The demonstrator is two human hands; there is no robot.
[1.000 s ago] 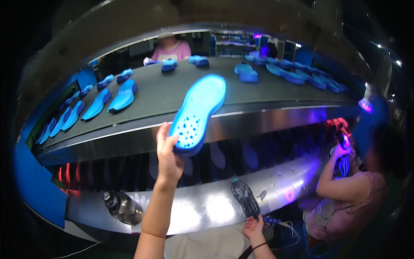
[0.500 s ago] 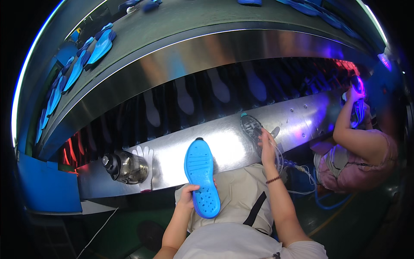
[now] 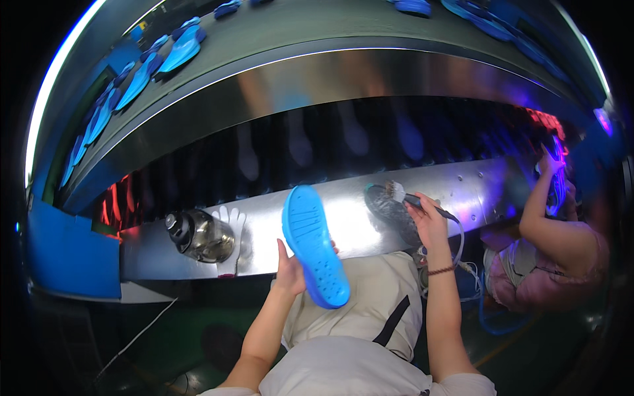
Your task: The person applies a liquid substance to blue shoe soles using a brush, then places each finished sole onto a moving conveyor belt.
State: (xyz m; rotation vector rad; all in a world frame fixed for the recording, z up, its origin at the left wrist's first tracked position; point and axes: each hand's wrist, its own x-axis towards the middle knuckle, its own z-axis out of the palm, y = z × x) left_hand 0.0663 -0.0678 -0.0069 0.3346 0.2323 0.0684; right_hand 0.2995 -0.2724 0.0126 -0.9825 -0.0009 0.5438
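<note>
My left hand (image 3: 289, 272) holds a bright blue shoe sole (image 3: 309, 234) above my lap, thumb along its left edge and the other fingers mostly hidden beneath. Grooves mark the sole's far half, and small holes dot its near half. In my right hand (image 3: 430, 221) is a brush (image 3: 398, 191) with pale bristles and a dark handle, from which a tube runs back past my wrist. The bristles point left, over a dark sole-shaped piece (image 3: 382, 203) on the metal ledge. Whether they touch it I cannot tell.
A dark-lidded see-through jug (image 3: 201, 236) and a white glove (image 3: 232, 231) sit on the metal ledge (image 3: 264, 218) at left. Beyond, blue soles (image 3: 181, 53) lie on a green conveyor belt (image 3: 317, 30). A co-worker (image 3: 561, 244) sits at right, handling a sole under purple light.
My right hand has picked up the brush from beside the dark piece and raised it. The blue sole has moved slightly away from me and tilted; my left thumb has shifted to its edge.
</note>
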